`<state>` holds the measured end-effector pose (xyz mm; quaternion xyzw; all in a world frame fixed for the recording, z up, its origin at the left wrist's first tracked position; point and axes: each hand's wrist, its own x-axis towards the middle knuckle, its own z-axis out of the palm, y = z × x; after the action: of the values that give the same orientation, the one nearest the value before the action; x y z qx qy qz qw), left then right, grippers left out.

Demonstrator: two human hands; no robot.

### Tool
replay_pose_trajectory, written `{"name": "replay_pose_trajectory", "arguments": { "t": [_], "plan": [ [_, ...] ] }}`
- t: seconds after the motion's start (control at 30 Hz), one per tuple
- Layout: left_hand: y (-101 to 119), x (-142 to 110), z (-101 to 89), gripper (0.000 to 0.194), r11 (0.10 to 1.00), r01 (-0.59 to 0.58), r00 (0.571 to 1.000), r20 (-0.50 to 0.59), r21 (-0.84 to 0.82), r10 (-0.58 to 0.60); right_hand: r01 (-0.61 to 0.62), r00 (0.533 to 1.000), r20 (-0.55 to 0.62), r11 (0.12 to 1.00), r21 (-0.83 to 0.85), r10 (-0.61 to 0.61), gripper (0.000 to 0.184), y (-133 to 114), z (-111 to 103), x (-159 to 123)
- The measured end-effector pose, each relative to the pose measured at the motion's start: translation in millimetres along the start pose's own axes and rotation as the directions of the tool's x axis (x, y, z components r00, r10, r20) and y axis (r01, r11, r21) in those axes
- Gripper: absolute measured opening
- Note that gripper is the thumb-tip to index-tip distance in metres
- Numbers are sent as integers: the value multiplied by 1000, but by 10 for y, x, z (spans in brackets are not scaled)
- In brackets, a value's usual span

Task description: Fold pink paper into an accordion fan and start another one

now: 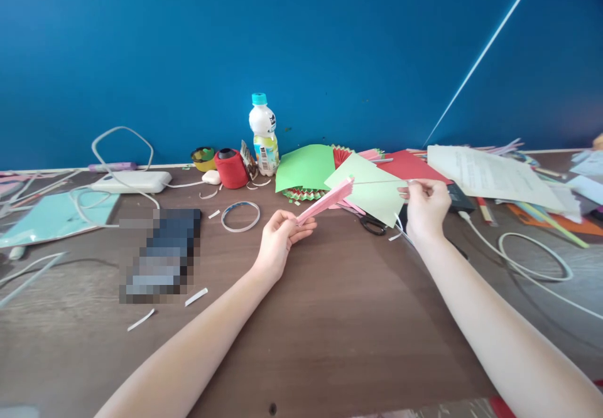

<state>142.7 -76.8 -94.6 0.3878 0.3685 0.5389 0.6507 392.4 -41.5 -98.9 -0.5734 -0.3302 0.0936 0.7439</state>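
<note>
My left hand [282,242] pinches the lower end of a narrow bundle of folded pink paper [327,201], which slants up to the right above the table. From the bundle's far tip a thin string [379,182] runs taut and nearly level to my right hand [428,208], whose closed fingers grip its end. Behind the string lies a pale green paper sheet [370,186], partly over a brighter green sheet [305,168]. Black scissors handles [374,225] show beneath the pale sheet.
A plastic bottle [264,135] stands by the blue wall, beside a red roll [231,168]. A tape ring [240,216] and a blurred dark object [162,255] lie left. A white power strip [132,182], a white cable [527,267] and piled papers [494,176] occupy the sides.
</note>
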Motion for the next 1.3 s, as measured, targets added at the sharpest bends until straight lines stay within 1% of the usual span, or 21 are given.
{"name": "replay_pose_trajectory", "arguments": {
  "t": [0.13,0.23,0.3,0.33,0.37,0.4,0.43,0.47,0.5,0.57,0.6,0.7,0.73,0.8,0.9,0.97,1.07,1.17,1.3],
  "plan": [
    [10,23,-35,13,998,14,1000,-6,-67,-14,-62,992,-109,997,36,65,9,56,-59,162],
    [15,30,-57,13,996,11,1000,-8,-89,-11,-86,984,-154,995,43,91,9,93,-84,220],
    [14,28,-60,13,997,8,1000,-3,-80,-9,-55,993,-101,998,17,56,6,73,-73,169],
    [12,25,-57,13,997,7,1000,3,-71,-7,-19,999,-41,1000,-2,19,5,43,-58,110],
    [9,21,-51,13,998,5,1000,12,-58,-5,38,997,65,999,-18,-37,6,0,-37,33],
    [6,16,-43,13,999,2,1000,22,-42,-1,96,979,181,995,-29,-89,9,-56,-13,-58],
    [3,10,-34,14,1000,-4,999,33,-24,5,128,944,308,992,-22,-115,14,-119,13,-157],
    [0,3,-25,14,1000,-10,999,45,-3,11,128,895,429,992,9,-119,18,-186,38,-256],
    [-3,-3,-16,14,1000,-18,998,54,19,17,100,847,521,994,48,-110,22,-251,61,-347],
    [-9,-14,-2,12,997,-31,997,69,64,26,-29,760,647,992,125,-59,29,-358,97,-488],
    [-13,-19,3,12,996,-37,997,75,86,30,-108,725,688,983,148,-24,32,-395,109,-532],
    [-22,-36,11,10,984,-61,992,115,166,42,-336,660,745,926,171,102,37,-436,128,-580],
    [-24,-44,15,10,977,-74,989,137,200,47,-386,643,753,909,159,142,37,-433,133,-581],
    [-23,-66,24,9,958,-102,981,186,268,53,-428,620,761,896,122,193,36,-418,142,-581],
    [-12,-100,43,10,929,-128,970,237,347,45,-402,628,753,910,99,195,36,-399,153,-596],
    [-5,-113,55,17,911,-128,968,247,392,30,-378,636,751,921,99,180,33,-395,156,-611],
    [-4,-116,68,24,888,-125,968,250,443,12,-340,628,762,937,86,158,28,-395,148,-626],
    [-11,-111,77,25,895,-116,969,248,430,6,-303,639,756,950,76,144,24,-393,140,-631],
    [1,-104,83,20,929,-75,976,217,361,-5,-279,686,717,955,100,125,22,-399,147,-608]
  ]
}}
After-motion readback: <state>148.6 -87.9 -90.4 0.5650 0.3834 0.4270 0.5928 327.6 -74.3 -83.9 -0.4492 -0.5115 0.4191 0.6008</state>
